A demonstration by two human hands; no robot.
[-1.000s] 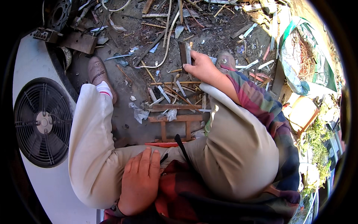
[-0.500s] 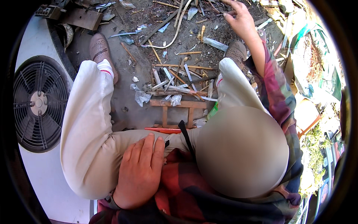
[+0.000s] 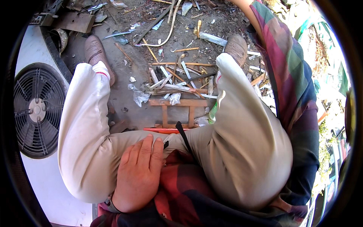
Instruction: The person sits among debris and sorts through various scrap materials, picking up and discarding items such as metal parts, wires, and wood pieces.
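My left hand (image 3: 138, 170) lies flat on my left thigh near the lap, its fingers stretched out and holding nothing. Beyond the upper edge my right arm reaches out; only the bare forearm (image 3: 252, 13) and the plaid sleeve (image 3: 289, 68) show, so the hand and whatever it touches are hidden. Between my legs a loose pile of thin wooden sticks (image 3: 181, 81) lies on the dirt. Just nearer to me is a small wooden frame (image 3: 177, 102), with a red edge (image 3: 166, 131) beside my lap. Crumpled clear plastic (image 3: 140, 95) lies left of the pile.
At the left stands a white metal unit with a round black fan grille (image 3: 38, 109). A wooden block (image 3: 75, 22) lies at the far left. A pale bent tube (image 3: 172, 32) and a clear plastic strip (image 3: 212, 38) lie farther out. Green and white sheeting (image 3: 321, 34) is at right.
My right arm has stretched farther out and its hand has passed out of the top of the view. The left hand stays on the thigh. The view has shifted slightly.
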